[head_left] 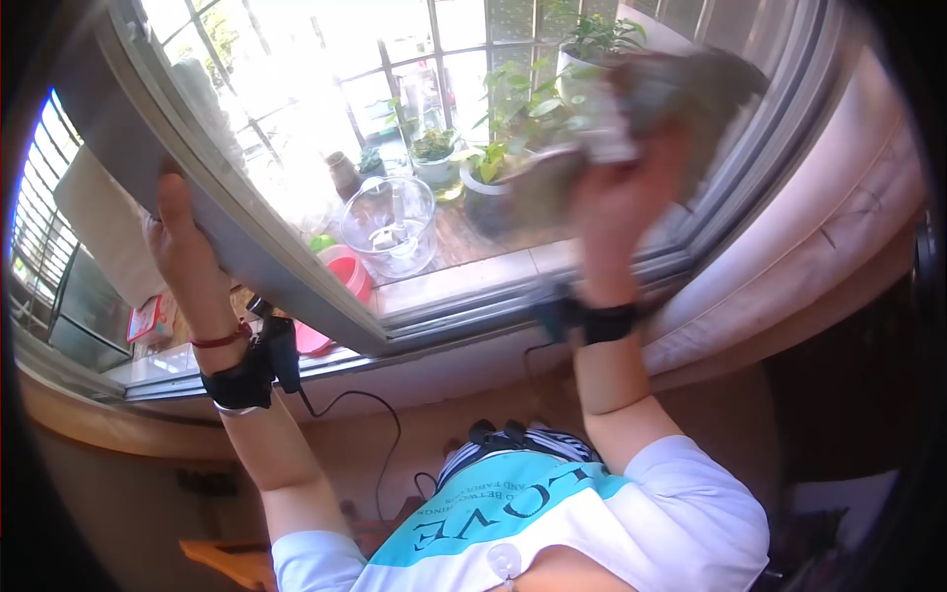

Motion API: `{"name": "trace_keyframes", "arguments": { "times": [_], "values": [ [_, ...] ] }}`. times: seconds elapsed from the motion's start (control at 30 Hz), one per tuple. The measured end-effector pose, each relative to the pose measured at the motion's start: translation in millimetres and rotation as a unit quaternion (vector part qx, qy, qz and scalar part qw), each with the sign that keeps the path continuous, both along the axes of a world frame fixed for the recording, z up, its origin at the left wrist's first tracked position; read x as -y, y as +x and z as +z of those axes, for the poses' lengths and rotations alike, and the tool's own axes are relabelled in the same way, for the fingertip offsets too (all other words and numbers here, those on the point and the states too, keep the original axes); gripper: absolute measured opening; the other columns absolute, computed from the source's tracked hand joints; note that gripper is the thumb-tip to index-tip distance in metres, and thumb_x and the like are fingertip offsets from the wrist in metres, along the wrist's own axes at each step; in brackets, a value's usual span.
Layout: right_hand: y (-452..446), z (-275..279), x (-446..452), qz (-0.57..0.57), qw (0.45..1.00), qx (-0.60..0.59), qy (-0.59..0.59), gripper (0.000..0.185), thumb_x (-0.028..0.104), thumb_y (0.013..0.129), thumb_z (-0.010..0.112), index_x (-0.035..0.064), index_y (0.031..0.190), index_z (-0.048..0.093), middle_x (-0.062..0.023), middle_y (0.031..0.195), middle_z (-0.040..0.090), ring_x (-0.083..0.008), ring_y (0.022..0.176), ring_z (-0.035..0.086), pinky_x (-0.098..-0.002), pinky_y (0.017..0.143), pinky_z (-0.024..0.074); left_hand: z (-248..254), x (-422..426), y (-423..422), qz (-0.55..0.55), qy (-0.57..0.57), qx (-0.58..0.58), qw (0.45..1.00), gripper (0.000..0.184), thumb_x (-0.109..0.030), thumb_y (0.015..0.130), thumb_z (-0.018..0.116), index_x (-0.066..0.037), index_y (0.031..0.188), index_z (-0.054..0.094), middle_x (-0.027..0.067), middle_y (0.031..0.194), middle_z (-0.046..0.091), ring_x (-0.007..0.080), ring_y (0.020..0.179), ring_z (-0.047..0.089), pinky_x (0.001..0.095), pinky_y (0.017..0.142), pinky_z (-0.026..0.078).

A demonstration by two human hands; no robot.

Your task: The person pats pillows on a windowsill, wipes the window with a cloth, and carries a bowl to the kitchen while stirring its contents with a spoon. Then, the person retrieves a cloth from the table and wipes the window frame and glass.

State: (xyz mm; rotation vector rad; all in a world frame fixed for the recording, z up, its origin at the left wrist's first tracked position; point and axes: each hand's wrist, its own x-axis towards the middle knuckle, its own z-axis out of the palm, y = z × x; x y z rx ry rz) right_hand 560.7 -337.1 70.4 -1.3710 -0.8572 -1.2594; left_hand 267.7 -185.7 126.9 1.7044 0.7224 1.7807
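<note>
My left hand [185, 252] grips the edge of the grey window frame [266, 237], the thumb lying along it and the other fingers mostly hidden. My right hand [631, 212], smeared by motion, holds a greyish cloth [695, 94] up against the window pane [513, 109]. Part of that cloth hangs out on the hand's left side, and a pale patch shows near the fingers. Both wrists carry black straps with small devices.
Beyond the glass stand potted plants [434, 148], a clear plastic bucket [390, 232] and a pink basin [347, 271], with metal bars [385, 69] behind. A pale curtain [789, 237] hangs at the right. A black cable [395, 424] runs below the sill.
</note>
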Motion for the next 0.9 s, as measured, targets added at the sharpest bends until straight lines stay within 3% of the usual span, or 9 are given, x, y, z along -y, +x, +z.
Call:
{"name": "trace_keyframes", "arguments": {
  "times": [0.1, 0.2, 0.27, 0.3, 0.37, 0.43, 0.6, 0.77, 0.9],
  "values": [
    [-92, -16, -36, 0.124, 0.989, 0.043, -0.07, 0.048, 0.01, 0.073, 0.049, 0.0043, 0.121, 0.046, -0.0119, 0.087, 0.051, -0.0177, 0.057, 0.05, -0.0309, 0.042, 0.0418, 2, 2, 1, -0.005, 0.012, -0.017, 1.0, 0.057, -0.046, 0.086, 0.049, 0.002, 0.116, 0.046, 0.0071, 0.1, 0.055, 0.0135, 0.084, 0.056, 0.0238, 0.069, 0.047],
    [-153, -72, -42, 0.251, 0.918, 0.153, -0.267, 0.048, 0.013, 0.072, 0.053, 0.0057, 0.119, 0.048, -0.0098, 0.095, 0.05, -0.0137, 0.045, 0.049, -0.0303, 0.043, 0.0424, -1, -10, -8, -0.021, -0.02, -0.003, 1.0, 0.058, -0.046, 0.086, 0.05, 0.003, 0.117, 0.046, 0.0073, 0.101, 0.055, 0.014, 0.086, 0.056, 0.0239, 0.071, 0.047],
    [-160, -111, -35, 0.239, 0.893, 0.149, -0.35, 0.043, 0.013, 0.073, 0.053, 0.0086, 0.116, 0.052, -0.0054, 0.099, 0.053, -0.0136, 0.072, 0.056, -0.0276, 0.046, 0.0442, 1, -7, -2, -0.022, -0.011, 0.014, 1.0, 0.058, -0.045, 0.086, 0.05, 0.003, 0.116, 0.046, 0.0074, 0.101, 0.056, 0.0142, 0.087, 0.056, 0.0242, 0.071, 0.047],
    [-145, -112, -27, 0.284, 0.868, 0.138, -0.383, 0.04, 0.014, 0.077, 0.052, 0.0126, 0.117, 0.051, -0.003, 0.102, 0.054, -0.0105, 0.063, 0.056, -0.0232, 0.043, 0.042, 4, -6, 1, -0.017, 0.003, 0.04, 0.999, 0.057, -0.045, 0.086, 0.051, 0.003, 0.116, 0.046, 0.0074, 0.101, 0.056, 0.0144, 0.087, 0.056, 0.0246, 0.072, 0.047],
    [-115, -132, -16, 0.309, 0.88, 0.132, -0.336, 0.046, 0.015, 0.073, 0.054, 0.0136, 0.119, 0.049, -0.0042, 0.101, 0.054, -0.0147, 0.055, 0.055, -0.0278, 0.049, 0.0454, 2, -14, -6, -0.018, -0.01, 0.027, 0.999, 0.057, -0.045, 0.086, 0.051, 0.003, 0.116, 0.045, 0.0077, 0.102, 0.055, 0.0148, 0.088, 0.056, 0.0249, 0.072, 0.047],
    [-67, -144, 19, 0.275, 0.873, 0.048, -0.401, 0.036, 0.012, 0.072, 0.055, 0.0171, 0.107, 0.056, -0.0027, 0.095, 0.056, -0.0165, 0.074, 0.059, -0.0294, 0.055, 0.0487, 0, -16, -6, -0.017, -0.023, 0.016, 0.999, 0.057, -0.044, 0.086, 0.051, 0.004, 0.117, 0.045, 0.0081, 0.102, 0.055, 0.0152, 0.088, 0.056, 0.0252, 0.072, 0.047],
    [75, -197, 77, -0.057, 0.977, -0.084, -0.188, 0.041, 0.008, 0.073, 0.056, 0.0021, 0.114, 0.049, -0.0201, 0.108, 0.054, -0.0379, 0.089, 0.055, -0.0407, 0.077, 0.0456, 1, -16, -12, -0.023, -0.061, 0.04, 0.997, 0.057, -0.043, 0.087, 0.05, 0.003, 0.119, 0.045, 0.0095, 0.107, 0.055, 0.0173, 0.09, 0.056, 0.0266, 0.074, 0.047],
    [107, -180, 74, 0.043, 0.887, -0.46, -0.007, 0.031, 0.002, 0.079, 0.051, -0.004, 0.109, 0.049, -0.0208, 0.105, 0.055, -0.0299, 0.098, 0.054, -0.0364, 0.083, 0.04, 3, -6, -2, -0.003, -0.048, 0.056, 0.997, 0.057, -0.042, 0.087, 0.049, 0.003, 0.121, 0.042, 0.0104, 0.111, 0.053, 0.0181, 0.093, 0.056, 0.0278, 0.076, 0.047],
    [-12, -175, 38, 0.155, 0.928, -0.335, -0.056, 0.048, -0.001, 0.075, 0.052, -0.0059, 0.12, 0.038, -0.022, 0.115, 0.048, -0.0362, 0.106, 0.047, -0.0375, 0.092, 0.0358, 2, -5, 0, -0.002, 0.002, 0.077, 0.997, 0.055, -0.042, 0.086, 0.053, 0.005, 0.114, 0.048, 0.0083, 0.099, 0.057, 0.0148, 0.084, 0.057, 0.025, 0.07, 0.046]
  ]
}}
